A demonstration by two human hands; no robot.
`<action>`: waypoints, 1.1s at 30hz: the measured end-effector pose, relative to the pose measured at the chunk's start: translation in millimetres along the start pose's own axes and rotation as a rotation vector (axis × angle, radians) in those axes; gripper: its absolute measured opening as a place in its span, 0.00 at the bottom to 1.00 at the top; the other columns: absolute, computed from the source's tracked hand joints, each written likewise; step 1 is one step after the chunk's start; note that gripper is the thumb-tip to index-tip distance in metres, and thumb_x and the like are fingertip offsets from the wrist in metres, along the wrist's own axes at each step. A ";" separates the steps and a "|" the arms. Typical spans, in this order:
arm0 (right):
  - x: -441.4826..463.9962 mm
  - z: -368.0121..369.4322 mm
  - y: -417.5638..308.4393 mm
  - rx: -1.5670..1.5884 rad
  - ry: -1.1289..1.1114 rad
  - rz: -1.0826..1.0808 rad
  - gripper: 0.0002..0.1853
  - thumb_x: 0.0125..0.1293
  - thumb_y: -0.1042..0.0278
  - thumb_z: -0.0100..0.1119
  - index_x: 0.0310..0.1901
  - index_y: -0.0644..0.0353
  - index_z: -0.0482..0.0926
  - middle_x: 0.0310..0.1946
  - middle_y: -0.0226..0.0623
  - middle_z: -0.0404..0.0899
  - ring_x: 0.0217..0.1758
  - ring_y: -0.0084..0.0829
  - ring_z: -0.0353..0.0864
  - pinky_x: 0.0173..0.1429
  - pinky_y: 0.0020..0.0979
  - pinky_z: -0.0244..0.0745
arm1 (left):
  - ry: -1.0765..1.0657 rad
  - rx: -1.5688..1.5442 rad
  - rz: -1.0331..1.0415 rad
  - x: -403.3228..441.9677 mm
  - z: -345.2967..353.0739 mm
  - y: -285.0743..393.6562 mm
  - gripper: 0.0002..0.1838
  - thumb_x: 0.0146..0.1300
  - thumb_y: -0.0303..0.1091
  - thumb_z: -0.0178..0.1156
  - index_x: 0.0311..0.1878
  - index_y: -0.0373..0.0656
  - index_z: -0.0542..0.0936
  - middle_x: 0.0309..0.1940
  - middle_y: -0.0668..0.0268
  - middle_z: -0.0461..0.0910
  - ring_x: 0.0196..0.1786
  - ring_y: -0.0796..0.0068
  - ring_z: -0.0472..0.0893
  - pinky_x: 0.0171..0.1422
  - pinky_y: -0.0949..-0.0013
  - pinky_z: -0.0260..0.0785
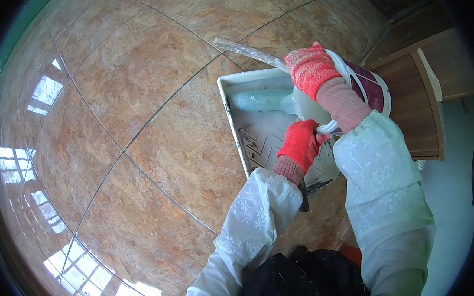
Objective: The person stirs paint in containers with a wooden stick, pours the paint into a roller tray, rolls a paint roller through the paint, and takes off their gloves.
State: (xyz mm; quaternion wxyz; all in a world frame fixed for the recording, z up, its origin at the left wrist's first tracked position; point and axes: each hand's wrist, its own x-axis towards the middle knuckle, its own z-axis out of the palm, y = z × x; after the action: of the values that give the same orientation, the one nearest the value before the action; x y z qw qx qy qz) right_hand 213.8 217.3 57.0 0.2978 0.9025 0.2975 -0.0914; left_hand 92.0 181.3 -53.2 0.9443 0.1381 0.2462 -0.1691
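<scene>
Nearest, dark clothing (307,285) fills the bottom edge, and two pale, flower-patterned sleeves (258,203) run forward from either side of it. Just past the left cuff, a dark handle (304,198) pokes out beyond the tray; what it joins is hidden under the arm.

The left grip (299,145), in a red glove, is closed on the near rim of a white bucket (380,91) with a maroon label. The bucket is tipped, its mouth over the right part of a paint tray (250,157), which lies on the floor. White liquid (260,118) pools around a pale roller (256,100) resting along the tray's far side, while ridges show bare nearer by.

Farther on, the right grip (313,71), also gloved in red, is clasped over the bucket's far rim. A clear, whitish stick (248,52) juts out from beside it; whether those fingers pinch it too, I cannot tell.

The step in hand looks like pouring from bucket to tray. The next move seems to call for a slow, even tilt, both grips firm, then levelling the bucket before the liquid nears the rim.

Beyond lie glossy brown tiles (163,111) and, to the right, wooden furniture (408,107).
</scene>
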 end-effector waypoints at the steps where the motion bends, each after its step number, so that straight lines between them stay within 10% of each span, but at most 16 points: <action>1: 1.2 -1.9 0.8 -0.024 -0.048 0.008 0.12 0.61 0.68 0.57 0.47 0.49 0.81 0.45 0.39 0.84 0.52 0.42 0.82 0.69 0.50 0.60 | -0.001 -0.017 0.007 0.5 1.9 -0.4 0.08 0.63 0.28 0.49 0.41 0.35 0.73 0.25 0.51 0.78 0.20 0.66 0.75 0.21 0.72 0.67; 7: 5.2 1.0 6.6 -0.067 -0.005 0.005 0.12 0.60 0.69 0.59 0.46 0.51 0.85 0.47 0.37 0.85 0.54 0.40 0.82 0.54 0.48 0.68 | -0.029 -0.082 0.030 3.0 9.5 -6.3 0.07 0.64 0.28 0.47 0.40 0.35 0.72 0.26 0.53 0.76 0.20 0.68 0.73 0.21 0.72 0.66; 13: -0.6 -5.8 4.9 -0.055 -0.063 0.031 0.12 0.62 0.68 0.57 0.47 0.48 0.82 0.48 0.35 0.84 0.56 0.39 0.81 0.68 0.49 0.60 | -0.054 -0.122 0.026 3.2 10.8 -9.9 0.07 0.65 0.27 0.46 0.39 0.35 0.71 0.26 0.55 0.75 0.20 0.71 0.71 0.20 0.73 0.64; 30: 0.8 -6.2 -26.8 -0.288 -0.088 -0.070 0.15 0.63 0.66 0.59 0.51 0.51 0.83 0.54 0.36 0.82 0.61 0.41 0.78 0.67 0.60 0.58 | -0.197 -0.248 -0.011 19.1 -2.7 -21.4 0.07 0.68 0.27 0.41 0.37 0.35 0.68 0.29 0.60 0.70 0.20 0.77 0.66 0.19 0.75 0.61; 33: 0.6 -9.3 -28.3 -0.297 -0.114 -0.073 0.15 0.63 0.66 0.60 0.51 0.52 0.84 0.53 0.37 0.82 0.61 0.42 0.77 0.66 0.61 0.58 | -0.282 0.140 0.236 23.2 -10.2 -26.6 0.09 0.69 0.26 0.39 0.35 0.35 0.68 0.29 0.63 0.69 0.20 0.79 0.65 0.19 0.75 0.61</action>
State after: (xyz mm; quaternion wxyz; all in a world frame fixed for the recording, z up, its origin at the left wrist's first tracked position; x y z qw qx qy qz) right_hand 197.5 241.4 50.6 0.4408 0.8305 0.3229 -0.1081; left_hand 96.5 154.9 -78.4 0.9709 0.2060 0.0811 -0.0918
